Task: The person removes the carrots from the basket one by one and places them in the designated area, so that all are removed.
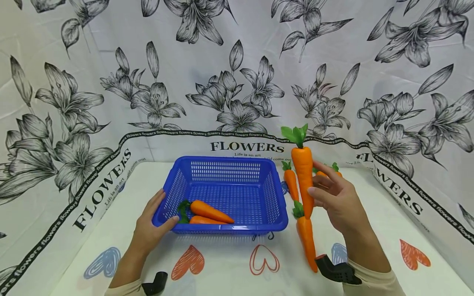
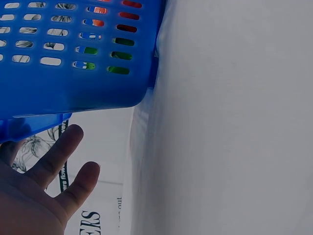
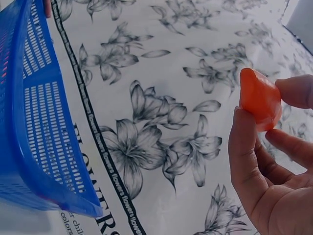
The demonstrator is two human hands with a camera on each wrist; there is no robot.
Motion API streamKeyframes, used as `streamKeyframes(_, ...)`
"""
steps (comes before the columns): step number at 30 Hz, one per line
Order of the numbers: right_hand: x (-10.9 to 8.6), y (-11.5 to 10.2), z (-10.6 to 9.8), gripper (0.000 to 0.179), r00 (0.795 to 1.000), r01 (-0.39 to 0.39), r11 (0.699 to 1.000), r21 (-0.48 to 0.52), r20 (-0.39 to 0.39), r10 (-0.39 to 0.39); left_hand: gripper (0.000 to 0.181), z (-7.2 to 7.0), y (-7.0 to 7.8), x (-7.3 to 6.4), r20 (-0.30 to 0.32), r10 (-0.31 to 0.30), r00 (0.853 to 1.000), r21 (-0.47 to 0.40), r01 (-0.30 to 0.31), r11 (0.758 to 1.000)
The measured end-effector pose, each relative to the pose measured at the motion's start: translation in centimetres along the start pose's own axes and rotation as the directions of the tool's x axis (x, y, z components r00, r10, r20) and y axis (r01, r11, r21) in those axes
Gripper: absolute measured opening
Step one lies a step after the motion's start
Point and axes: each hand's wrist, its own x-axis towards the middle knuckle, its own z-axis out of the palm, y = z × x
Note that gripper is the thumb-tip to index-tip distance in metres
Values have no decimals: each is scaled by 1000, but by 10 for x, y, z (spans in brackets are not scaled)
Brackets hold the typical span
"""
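My right hand (image 1: 338,197) pinches an orange carrot (image 1: 303,164) between thumb and fingers, its green leafy top upward and its tip down. In the right wrist view the held carrot (image 3: 259,100) shows end-on between the fingertips. A blue plastic basket (image 1: 222,227) stands left of it, with two carrots (image 1: 211,211) lying in its front left corner. My left hand (image 1: 149,226) touches the basket's left side, thumb at the front rim. The left wrist view shows spread, fairly straight fingers (image 2: 80,183) beside the basket wall (image 2: 73,93).
On the table right of the basket lie a carrot (image 1: 306,242) in front and another carrot (image 1: 291,183) behind it. More carrots (image 1: 321,174) are partly hidden behind my right hand. A flower-printed cloth (image 1: 229,94) hangs around the white table (image 1: 218,271).
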Motion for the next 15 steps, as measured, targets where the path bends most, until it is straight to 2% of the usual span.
streamKeyframes(15,-16,-8,-23,59,996,-9,1000,4,-85,9,79,1,-1,0,1,-10,1000,-7,10,1000)
